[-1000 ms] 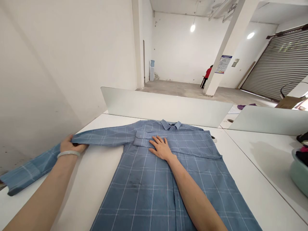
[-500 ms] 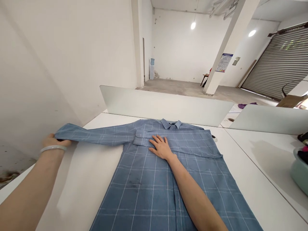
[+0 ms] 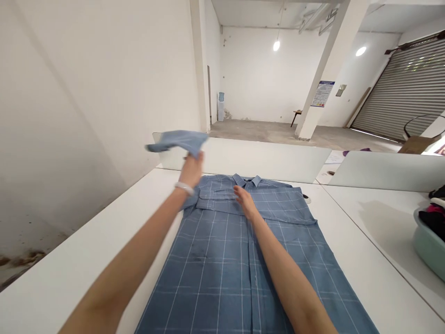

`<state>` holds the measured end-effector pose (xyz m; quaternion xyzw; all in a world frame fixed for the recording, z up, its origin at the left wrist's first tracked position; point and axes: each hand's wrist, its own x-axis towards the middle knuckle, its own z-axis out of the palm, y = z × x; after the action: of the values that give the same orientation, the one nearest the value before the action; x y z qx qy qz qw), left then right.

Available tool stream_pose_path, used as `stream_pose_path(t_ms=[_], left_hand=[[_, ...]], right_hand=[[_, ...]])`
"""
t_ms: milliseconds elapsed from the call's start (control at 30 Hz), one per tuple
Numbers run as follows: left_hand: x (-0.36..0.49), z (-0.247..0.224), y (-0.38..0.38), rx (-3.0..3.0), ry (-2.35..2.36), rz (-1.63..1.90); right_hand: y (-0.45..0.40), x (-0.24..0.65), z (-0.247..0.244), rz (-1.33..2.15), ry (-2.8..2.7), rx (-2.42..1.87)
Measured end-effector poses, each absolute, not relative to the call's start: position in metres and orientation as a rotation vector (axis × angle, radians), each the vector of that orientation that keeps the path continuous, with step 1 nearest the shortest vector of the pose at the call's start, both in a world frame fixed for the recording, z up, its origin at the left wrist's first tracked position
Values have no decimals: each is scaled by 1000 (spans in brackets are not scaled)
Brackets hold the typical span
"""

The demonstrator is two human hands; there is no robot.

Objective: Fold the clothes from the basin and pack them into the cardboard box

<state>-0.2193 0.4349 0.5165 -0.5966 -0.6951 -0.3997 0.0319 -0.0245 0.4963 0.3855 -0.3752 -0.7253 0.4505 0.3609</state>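
Observation:
A blue shirt [image 3: 208, 273] with a white check lies front up on the white table [image 3: 86, 241], its collar at the far end. One sleeve [image 3: 267, 199] is folded flat across the chest. My left hand [image 3: 192, 170], with a pale bangle at the wrist, is closed on the other sleeve [image 3: 181, 139] and holds it raised above the shoulder; the lifted cloth is blurred. Over the chest near the collar is my right hand [image 3: 245, 202], fingers stretched out and nothing in them. Whether it touches the cloth I cannot tell.
A low frosted divider [image 3: 250, 157] runs along the table's far edge. On the right stands a pale green basin [image 3: 429, 246] with dark clothes in it. A small dark and white object [image 3: 306, 198] sits by the shirt's right shoulder. The wall [image 3: 86, 116] borders the table on the left.
My left hand has swung the sleeve from far left up and inward to the right. My right hand, flat on the chest before, has turned on edge and shifted slightly right.

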Motion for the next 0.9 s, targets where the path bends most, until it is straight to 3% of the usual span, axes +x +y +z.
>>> stream_pose_path(t_ms=[67, 167, 300, 467, 667, 767, 900], left_hand=[[-153, 495, 441, -1987, -2033, -1024], [-73, 450, 437, -2286, -1893, -564], [-46, 400, 417, -2602, -1802, -305], [-94, 388, 397, -2594, -1714, -486], [-160, 381, 388, -2146, -1874, -934], [-188, 378, 384, -1699, -2103, -1097], [-218, 379, 379, -1528, -2324, -1266]], right_hand=[[506, 4, 396, 1288, -1652, -932], [516, 60, 399, 1631, -900, -770], [516, 113, 375, 1643, -659, -856], [507, 111, 353, 1471, -833, -983], [494, 96, 373, 1180, -1077, -1028], [484, 83, 395, 867, -1488, -995], [476, 45, 408, 339, -2275, -1038]])
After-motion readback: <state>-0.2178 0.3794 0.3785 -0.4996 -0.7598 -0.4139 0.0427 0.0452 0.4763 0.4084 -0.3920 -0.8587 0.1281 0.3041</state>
